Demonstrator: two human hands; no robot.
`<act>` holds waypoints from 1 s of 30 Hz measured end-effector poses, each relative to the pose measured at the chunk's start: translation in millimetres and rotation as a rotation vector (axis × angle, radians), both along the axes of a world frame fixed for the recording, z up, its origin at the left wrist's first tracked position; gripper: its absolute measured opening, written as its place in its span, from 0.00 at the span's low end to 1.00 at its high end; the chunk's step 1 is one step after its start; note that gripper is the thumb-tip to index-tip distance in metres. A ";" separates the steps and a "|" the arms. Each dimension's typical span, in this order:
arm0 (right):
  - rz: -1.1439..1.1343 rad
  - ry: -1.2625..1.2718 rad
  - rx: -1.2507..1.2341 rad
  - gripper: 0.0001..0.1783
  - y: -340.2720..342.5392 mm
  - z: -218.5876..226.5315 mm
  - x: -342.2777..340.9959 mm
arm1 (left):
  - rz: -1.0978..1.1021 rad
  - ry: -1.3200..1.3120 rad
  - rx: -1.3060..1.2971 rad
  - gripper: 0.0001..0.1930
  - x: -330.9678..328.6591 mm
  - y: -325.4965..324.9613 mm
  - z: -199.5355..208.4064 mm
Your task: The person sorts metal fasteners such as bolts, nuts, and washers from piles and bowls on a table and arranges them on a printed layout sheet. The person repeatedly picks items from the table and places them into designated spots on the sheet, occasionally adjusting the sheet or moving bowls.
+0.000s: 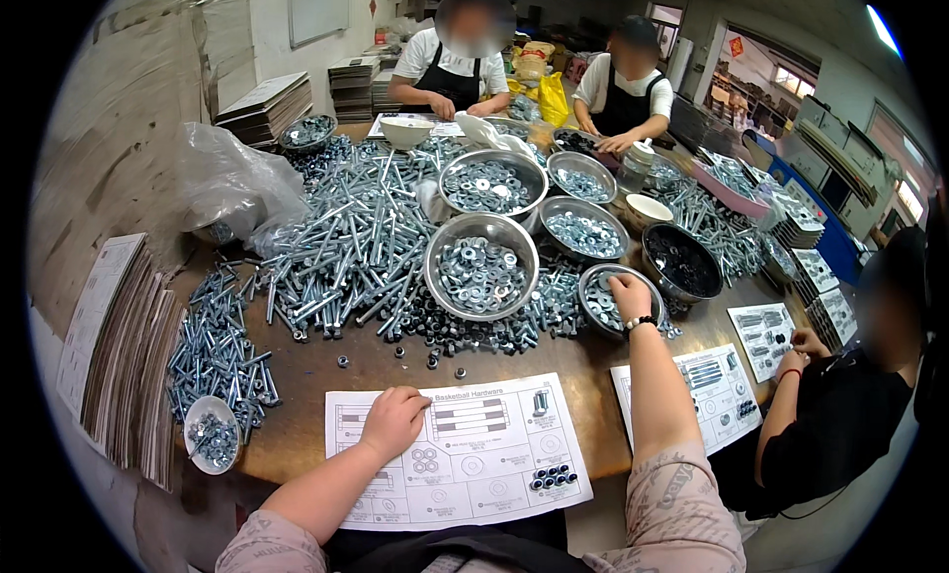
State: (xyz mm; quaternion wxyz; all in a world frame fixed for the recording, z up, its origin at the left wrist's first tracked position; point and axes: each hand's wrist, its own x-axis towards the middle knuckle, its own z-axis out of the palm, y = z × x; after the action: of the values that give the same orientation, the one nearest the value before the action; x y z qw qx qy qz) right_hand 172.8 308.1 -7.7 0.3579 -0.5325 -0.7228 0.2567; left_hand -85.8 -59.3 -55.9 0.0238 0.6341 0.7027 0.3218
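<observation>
Printed sheet point(460, 449) of line drawings in boxes, lying flat at the near edge of the wooden table point(297, 365), right in front of the person; on its near right part stand dark nuts point(553, 477), grouped in short rows. The left hand point(397, 420) rests on the sheet's far half, left of its middle, fingers bent; I cannot tell whether anything is held under them. The right hand point(630, 298) is well apart from the left, past the sheet's far right corner, its fingers drawn together and dipped into a small steel bowl point(590, 317) of washers point(599, 294); whether they are closed on a washer I cannot tell.

Beyond the sheet's far edge lie a few loose nuts point(460, 372), then a large steel bowl point(431, 276) of washers; beyond the sheet and to its left spreads a heap of long bolts point(346, 237). Left of the sheet are a white bowl point(212, 468) of small metal pieces, a pile of shorter bolts point(213, 341) and a stack of cards point(129, 365); right of it lies a second sheet point(704, 375), partly under the right forearm, with a co-worker point(840, 405) seated farther right; two more people work beyond the sheet, across the table.
</observation>
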 end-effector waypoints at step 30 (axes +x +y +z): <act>0.786 -0.556 0.448 0.06 -229.9 -12.6 38.9 | -0.001 0.081 0.069 0.06 2.4 0.6 -8.4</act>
State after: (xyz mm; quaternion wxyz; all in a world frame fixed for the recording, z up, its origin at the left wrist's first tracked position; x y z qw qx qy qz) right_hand 211.7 78.2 -20.3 0.1346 -0.1798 -0.9726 0.0600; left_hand -83.4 -58.7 -64.2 -0.0265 0.6475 0.6912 0.3198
